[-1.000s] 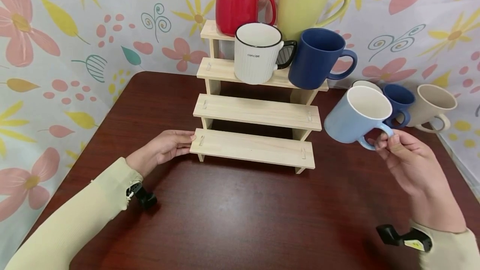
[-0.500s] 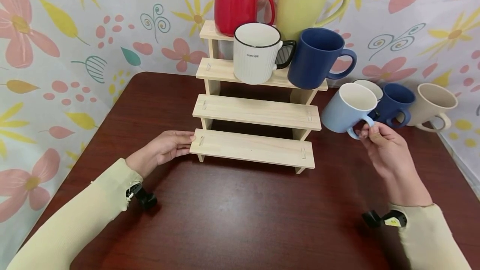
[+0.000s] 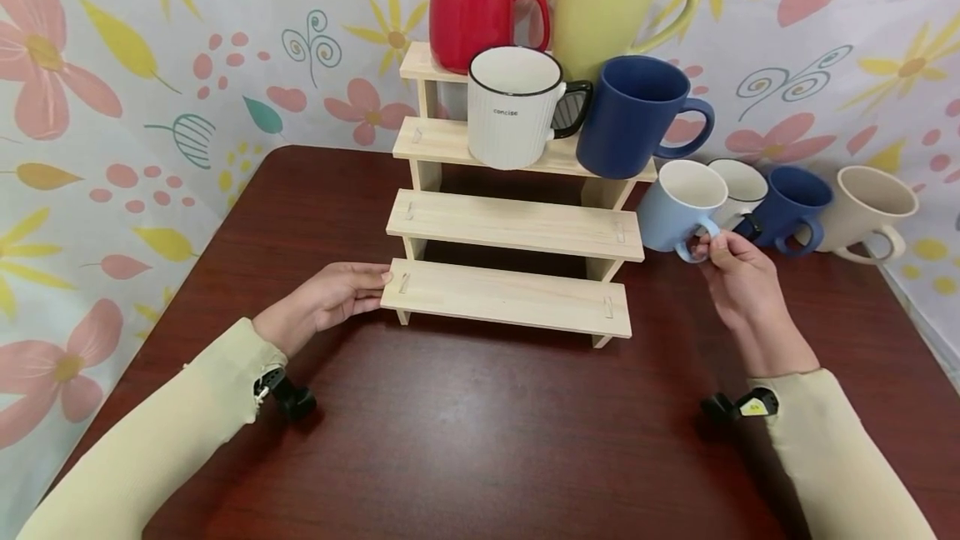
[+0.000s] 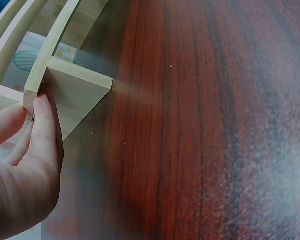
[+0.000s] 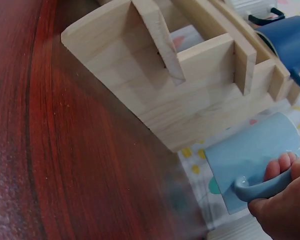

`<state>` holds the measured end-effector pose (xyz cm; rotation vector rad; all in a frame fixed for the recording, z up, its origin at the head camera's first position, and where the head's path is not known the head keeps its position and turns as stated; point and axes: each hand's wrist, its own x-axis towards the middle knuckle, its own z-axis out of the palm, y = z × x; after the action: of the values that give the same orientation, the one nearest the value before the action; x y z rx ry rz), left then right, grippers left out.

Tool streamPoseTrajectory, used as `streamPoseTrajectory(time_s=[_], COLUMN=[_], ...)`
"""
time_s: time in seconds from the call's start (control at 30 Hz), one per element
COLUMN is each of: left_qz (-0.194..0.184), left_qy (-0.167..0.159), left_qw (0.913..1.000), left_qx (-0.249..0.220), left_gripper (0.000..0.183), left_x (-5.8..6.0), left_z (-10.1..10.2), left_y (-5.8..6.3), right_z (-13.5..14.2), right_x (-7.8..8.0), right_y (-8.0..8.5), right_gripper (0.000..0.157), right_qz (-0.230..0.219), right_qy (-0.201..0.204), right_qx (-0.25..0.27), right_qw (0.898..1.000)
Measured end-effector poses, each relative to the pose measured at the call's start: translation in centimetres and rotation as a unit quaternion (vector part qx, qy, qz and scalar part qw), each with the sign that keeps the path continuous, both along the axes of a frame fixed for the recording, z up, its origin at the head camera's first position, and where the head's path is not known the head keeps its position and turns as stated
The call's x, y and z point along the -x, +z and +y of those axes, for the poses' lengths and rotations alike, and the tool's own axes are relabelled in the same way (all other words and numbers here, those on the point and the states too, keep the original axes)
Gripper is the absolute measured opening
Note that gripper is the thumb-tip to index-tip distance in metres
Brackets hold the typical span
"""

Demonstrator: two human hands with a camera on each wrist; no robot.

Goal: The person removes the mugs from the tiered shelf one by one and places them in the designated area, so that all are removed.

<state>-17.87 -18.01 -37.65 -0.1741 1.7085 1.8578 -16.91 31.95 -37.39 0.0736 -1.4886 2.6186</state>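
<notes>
Light-blue mug, right of centre in the head view, held by its handle in the right hand; wooden rack, mid-frame, pinched at lower left by the left hand. Seemingly rack-loading, probably calling next for a leftward move clear of its edges.

Left arm stretched forward, left hand pinching, right arm reaching forward, right hand gripping.
</notes>
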Motion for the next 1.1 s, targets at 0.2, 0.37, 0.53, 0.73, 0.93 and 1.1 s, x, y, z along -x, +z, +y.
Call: streamPoseTrajectory(time_s=[0.2, 0.37, 0.53, 0.73, 0.93, 1.1], left_qz=[0.0, -0.001, -0.001, -0.001, -0.002, 0.0], left_qy=[-0.003, -0.004, -0.001, 0.0, 0.0, -0.004], left_qw=[1.0, 1.0, 1.0, 1.0, 0.9999, 0.9999], left_qx=[0.005, 0.007, 0.008, 0.009, 0.011, 0.01], left_gripper=[0.059, 0.058, 0.059, 0.058, 0.058, 0.058], left_x=[0.2, 0.2, 0.2, 0.1, 0.0, 0.1], left_z=[0.0, -0.1, -0.1, -0.1, -0.2, 0.0], left_y=[-0.1, -0.1, -0.2, -0.3, -0.2, 0.0], right_z=[-0.1, -0.2, -0.3, -0.4, -0.4, -0.2], right_x=[0.5, 1.1, 1.8, 2.5, 3.2, 3.7], right_y=[-0.1, -0.3, -0.5, -0.7, -1.2, -1.4], right_gripper=[0.024, 0.025, 0.028, 0.031, 0.035, 0.035], right_qz=[-0.013, -0.032, -0.052, -0.067, -0.074, -0.088], right_qy=[-0.013, -0.032, -0.049, -0.054, -0.064, -0.077], right_qx=[0.014, 0.0, -0.01, -0.003, -0.006, -0.009], right_qw=[1.0, 0.999, 0.997, 0.996, 0.995, 0.993])
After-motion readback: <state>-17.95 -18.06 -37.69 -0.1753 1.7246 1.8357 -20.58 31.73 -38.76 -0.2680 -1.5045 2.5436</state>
